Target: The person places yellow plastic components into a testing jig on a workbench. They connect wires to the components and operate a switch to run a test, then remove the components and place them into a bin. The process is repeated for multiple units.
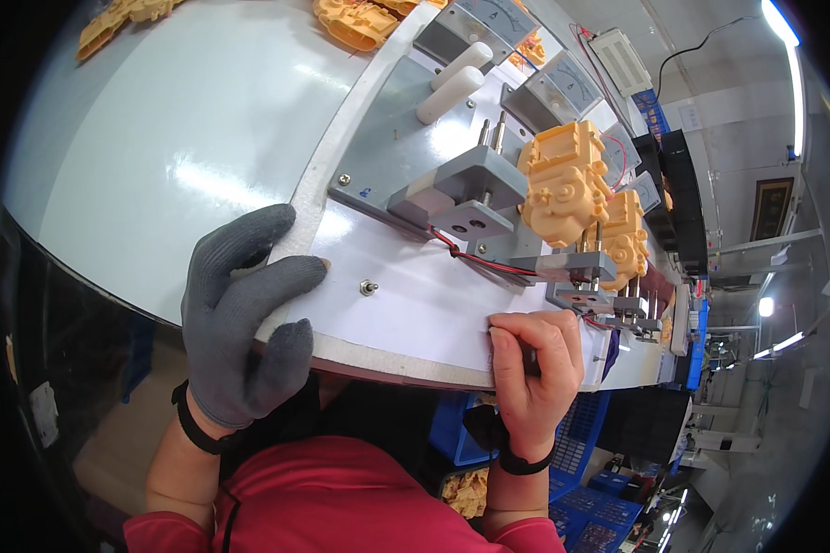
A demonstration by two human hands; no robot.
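1. Head view: the right hand is bare and curled into a fist at the near edge of the white board. Its fingers wrap a small dark thing that is almost wholly hidden, so its kind cannot be told.
2. The left hand wears a grey knit glove. Its fingers are spread and lie flat on the board's near left corner, holding nothing, with the thumb tucked at the board's edge.
3. Each wrist carries a dark band.
4. Just beyond the right hand, a row of small grey clamps with red wires runs away to the right.
5. The nearest orange plastic toy part stands upright on metal pins, its long axis roughly vertical to the board, with its moulded spiral face turned toward the person. A second orange part stands just behind it, facing the same way.
6. Left of them sits a larger grey block with two upright pins.
7. Farther off lie two white cylinders, side by side, pointing up and to the right.
8. The board rests on a pale grey table.
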